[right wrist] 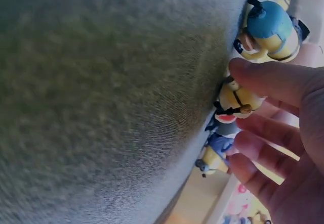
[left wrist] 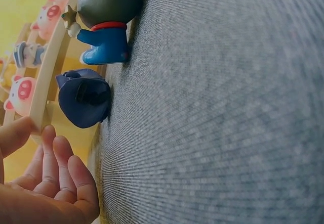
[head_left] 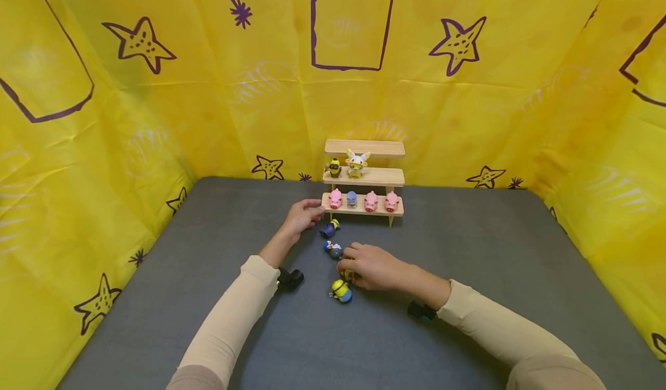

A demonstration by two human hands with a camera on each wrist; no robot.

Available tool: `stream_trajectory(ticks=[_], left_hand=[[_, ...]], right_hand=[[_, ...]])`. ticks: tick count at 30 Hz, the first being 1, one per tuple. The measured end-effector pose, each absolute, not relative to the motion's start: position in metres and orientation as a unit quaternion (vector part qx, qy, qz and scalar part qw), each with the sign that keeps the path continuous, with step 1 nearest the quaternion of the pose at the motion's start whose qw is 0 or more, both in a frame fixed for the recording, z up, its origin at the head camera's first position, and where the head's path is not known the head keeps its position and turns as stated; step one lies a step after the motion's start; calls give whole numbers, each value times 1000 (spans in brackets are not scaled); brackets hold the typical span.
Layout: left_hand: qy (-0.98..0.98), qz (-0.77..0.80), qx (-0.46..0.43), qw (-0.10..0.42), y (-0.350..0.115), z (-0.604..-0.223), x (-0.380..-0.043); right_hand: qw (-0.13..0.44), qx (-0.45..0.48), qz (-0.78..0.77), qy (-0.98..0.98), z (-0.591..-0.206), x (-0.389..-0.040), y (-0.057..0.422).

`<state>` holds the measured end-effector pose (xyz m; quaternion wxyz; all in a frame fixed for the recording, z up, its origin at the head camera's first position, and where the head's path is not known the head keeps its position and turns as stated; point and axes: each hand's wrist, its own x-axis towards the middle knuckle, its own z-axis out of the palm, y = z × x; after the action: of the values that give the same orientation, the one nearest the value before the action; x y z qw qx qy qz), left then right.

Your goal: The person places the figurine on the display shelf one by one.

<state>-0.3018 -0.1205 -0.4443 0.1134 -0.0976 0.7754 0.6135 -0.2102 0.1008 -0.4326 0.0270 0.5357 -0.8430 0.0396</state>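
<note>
At the left end of a three-tier wooden display shelf [head_left: 382, 176], my left hand [head_left: 300, 216] pinches the corner of the lowest board between thumb and index finger. My right hand [head_left: 376, 266] reaches down over a yellow Minion figurine [right wrist: 240, 100] lying on the table, thumb on one side and fingers on the other. Nearer me lies another Minion figurine [head_left: 341, 292] in blue overalls. Beyond the right fingertips lies a figurine with a grey head and blue body [left wrist: 106, 42]. A figurine in purple-blue [head_left: 329, 230] lies just before the shelf, its dark underside facing the left wrist camera.
Pink pig figurines [head_left: 370, 201] and a small blue figurine [head_left: 351, 199] stand on the lowest board. The middle board bears a Minion figurine [head_left: 334, 168] and a white-and-yellow eared figurine [head_left: 356, 163]. Yellow patterned cloth [head_left: 270, 112] surrounds the grey table [head_left: 458, 245].
</note>
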Motion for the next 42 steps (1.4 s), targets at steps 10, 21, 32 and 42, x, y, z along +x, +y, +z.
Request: stream_trajectory(ticks=[10,21,32,42], left_hand=[[773,616,-97,113,-121,-442,-300],[774,617,-92,108,-121,-445,-302],[776,614,-98,103,-120,-447,-303],[775,615,-100,106,-120,-446,-302]], right_hand=[[29,513,96,-853,-433,-212,104],[44,482,161,-860,-437,-214,107],[33,450,226,-863,-435,-220,113],[-14,389,342,-855,-421,-230,122]])
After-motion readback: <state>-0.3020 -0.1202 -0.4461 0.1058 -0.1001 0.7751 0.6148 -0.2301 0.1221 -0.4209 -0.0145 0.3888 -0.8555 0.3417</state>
